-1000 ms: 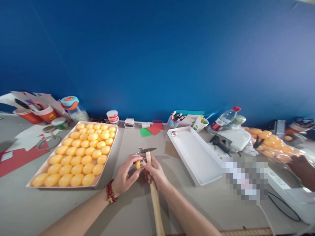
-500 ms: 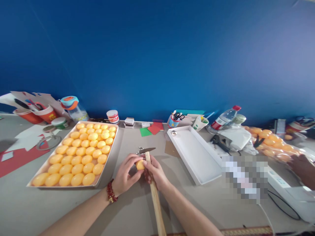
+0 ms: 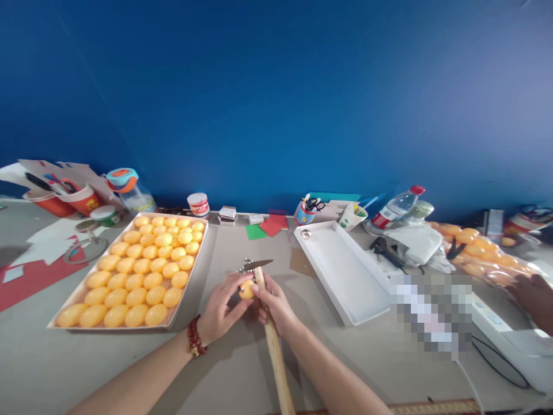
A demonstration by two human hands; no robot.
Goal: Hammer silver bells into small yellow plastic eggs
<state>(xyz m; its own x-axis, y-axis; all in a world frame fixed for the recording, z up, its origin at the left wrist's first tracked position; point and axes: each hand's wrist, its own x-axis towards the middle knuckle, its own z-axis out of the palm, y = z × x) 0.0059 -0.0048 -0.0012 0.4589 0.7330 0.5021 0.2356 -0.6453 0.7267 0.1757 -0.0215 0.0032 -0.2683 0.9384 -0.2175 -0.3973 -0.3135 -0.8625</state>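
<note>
My left hand [image 3: 222,308] pinches a small yellow ball [image 3: 246,289] at the table's middle. My right hand [image 3: 273,304] is closed around the wooden handle [image 3: 276,360] of a hammer, just below its metal head [image 3: 254,266], and its thumb touches the ball. The handle runs back toward me along my right forearm. A red bead bracelet [image 3: 194,340] sits on my left wrist. To the left lies a tray [image 3: 205,249] filled with several rows of yellow balls [image 3: 142,268].
A white empty tray [image 3: 345,274] lies to the right. Cups, a jar, coloured paper, scissors and a water bottle [image 3: 395,208] line the blue wall. A bag of orange balls [image 3: 479,248] and another person's hand [image 3: 533,294] are at far right.
</note>
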